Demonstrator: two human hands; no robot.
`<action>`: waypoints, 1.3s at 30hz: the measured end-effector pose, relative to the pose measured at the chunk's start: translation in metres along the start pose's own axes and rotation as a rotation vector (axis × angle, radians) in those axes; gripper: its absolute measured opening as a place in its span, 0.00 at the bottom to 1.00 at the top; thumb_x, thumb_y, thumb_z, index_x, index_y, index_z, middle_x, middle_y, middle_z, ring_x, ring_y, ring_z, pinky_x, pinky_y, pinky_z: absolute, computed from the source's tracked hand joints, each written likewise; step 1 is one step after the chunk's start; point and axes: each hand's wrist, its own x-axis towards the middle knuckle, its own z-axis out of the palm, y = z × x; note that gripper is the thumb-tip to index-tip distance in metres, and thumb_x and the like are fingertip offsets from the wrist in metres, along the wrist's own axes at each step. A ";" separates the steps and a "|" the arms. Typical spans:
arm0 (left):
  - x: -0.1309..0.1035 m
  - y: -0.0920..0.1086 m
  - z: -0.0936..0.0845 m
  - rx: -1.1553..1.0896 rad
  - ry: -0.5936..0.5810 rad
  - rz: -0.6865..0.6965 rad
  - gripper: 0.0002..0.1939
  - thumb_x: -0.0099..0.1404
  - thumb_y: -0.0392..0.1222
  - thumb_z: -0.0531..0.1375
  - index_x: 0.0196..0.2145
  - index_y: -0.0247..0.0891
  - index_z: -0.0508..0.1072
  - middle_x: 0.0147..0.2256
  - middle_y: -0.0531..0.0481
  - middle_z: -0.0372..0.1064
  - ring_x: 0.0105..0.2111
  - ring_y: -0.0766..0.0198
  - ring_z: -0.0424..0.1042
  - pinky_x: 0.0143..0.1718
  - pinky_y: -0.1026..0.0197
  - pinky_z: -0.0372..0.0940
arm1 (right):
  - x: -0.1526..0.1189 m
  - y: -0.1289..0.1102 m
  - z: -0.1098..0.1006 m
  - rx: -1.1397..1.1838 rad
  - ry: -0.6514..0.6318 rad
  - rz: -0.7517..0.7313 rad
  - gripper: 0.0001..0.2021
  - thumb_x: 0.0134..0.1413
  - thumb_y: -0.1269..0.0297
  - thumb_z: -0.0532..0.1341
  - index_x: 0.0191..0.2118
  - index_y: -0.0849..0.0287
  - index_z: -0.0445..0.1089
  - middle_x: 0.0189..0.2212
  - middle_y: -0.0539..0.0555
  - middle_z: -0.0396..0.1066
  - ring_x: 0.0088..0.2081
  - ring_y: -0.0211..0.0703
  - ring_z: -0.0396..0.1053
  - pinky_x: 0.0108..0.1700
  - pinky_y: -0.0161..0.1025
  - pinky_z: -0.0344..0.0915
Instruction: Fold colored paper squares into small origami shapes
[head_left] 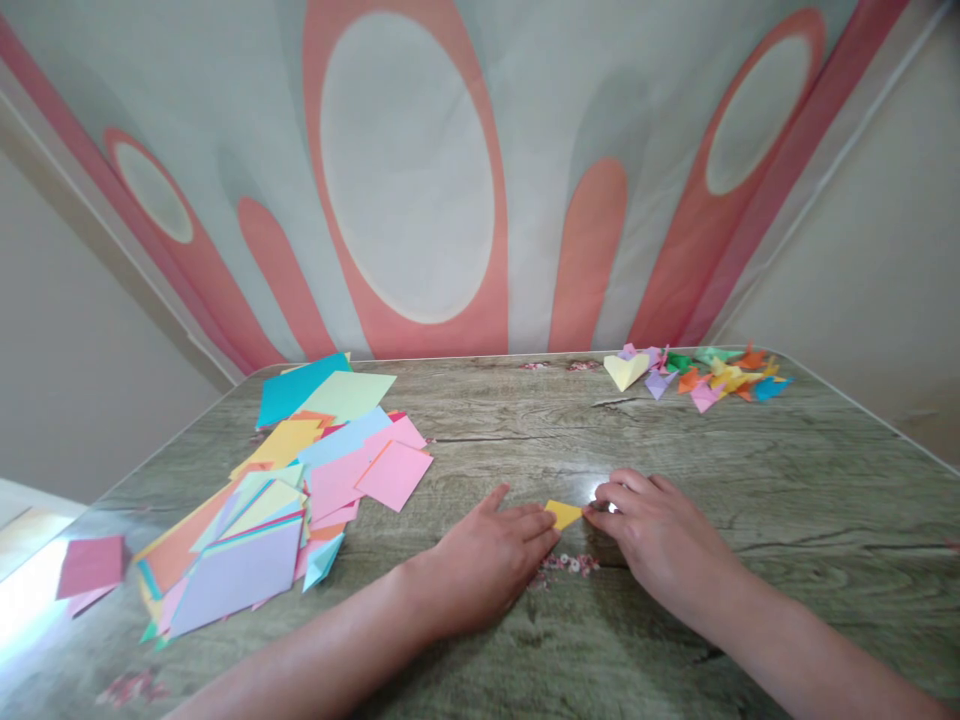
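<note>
A small yellow folded paper lies on the wood-grain tabletop between my two hands. My left hand rests flat, its fingertips pressing down on the paper's left side and covering part of it. At the right-hand point of the paper, my right hand is closed, thumb and fingers pinching the tip. How the hidden edges are folded cannot be made out.
Loose coloured paper sheets are piled at the left, with a pink square on the near right of the pile. A dark pink sheet lies by the left edge. Small folded paper figures cluster at the back right, beside a cream heart-shaped fold.
</note>
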 end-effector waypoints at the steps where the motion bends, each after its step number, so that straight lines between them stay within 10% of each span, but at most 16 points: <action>1: 0.000 0.000 0.000 -0.007 0.002 -0.003 0.20 0.68 0.37 0.51 0.57 0.37 0.62 0.56 0.42 0.64 0.56 0.56 0.64 0.62 0.45 0.46 | 0.000 0.000 0.000 0.005 -0.003 0.006 0.12 0.55 0.76 0.59 0.38 0.54 0.77 0.33 0.55 0.74 0.42 0.50 0.66 0.38 0.45 0.58; 13: 0.008 -0.015 0.007 -0.258 0.378 -0.197 0.22 0.67 0.37 0.52 0.59 0.40 0.60 0.52 0.42 0.63 0.53 0.57 0.64 0.55 0.54 0.61 | 0.003 0.029 0.039 0.440 0.266 0.185 0.16 0.56 0.73 0.52 0.43 0.53 0.74 0.38 0.53 0.75 0.41 0.46 0.71 0.45 0.44 0.67; 21: 0.036 -0.023 0.004 -0.194 0.204 -0.251 0.31 0.58 0.43 0.63 0.57 0.38 0.60 0.52 0.41 0.64 0.53 0.52 0.63 0.54 0.50 0.61 | 0.007 0.028 0.042 0.460 0.271 0.173 0.14 0.56 0.73 0.54 0.42 0.54 0.74 0.38 0.54 0.75 0.41 0.47 0.71 0.45 0.45 0.67; 27: 0.048 -0.033 0.010 -0.158 0.217 -0.229 0.11 0.67 0.40 0.54 0.44 0.38 0.73 0.38 0.46 0.72 0.41 0.59 0.71 0.45 0.58 0.65 | 0.009 0.027 0.041 0.473 0.262 0.187 0.14 0.57 0.74 0.54 0.41 0.55 0.74 0.37 0.53 0.75 0.41 0.46 0.70 0.45 0.44 0.66; 34: 0.050 -0.032 0.018 -1.029 0.414 -0.593 0.14 0.65 0.47 0.55 0.39 0.33 0.74 0.24 0.50 0.73 0.24 0.64 0.73 0.26 0.65 0.66 | 0.011 0.012 0.032 0.692 0.235 0.336 0.14 0.61 0.61 0.55 0.50 0.54 0.69 0.40 0.54 0.75 0.40 0.45 0.72 0.44 0.42 0.68; 39: 0.051 -0.025 0.024 -1.349 0.417 -0.550 0.16 0.58 0.44 0.62 0.42 0.32 0.73 0.27 0.50 0.73 0.24 0.66 0.74 0.28 0.65 0.68 | 0.008 0.004 0.033 0.962 0.150 0.424 0.15 0.59 0.56 0.58 0.49 0.54 0.68 0.38 0.52 0.75 0.37 0.44 0.73 0.41 0.40 0.69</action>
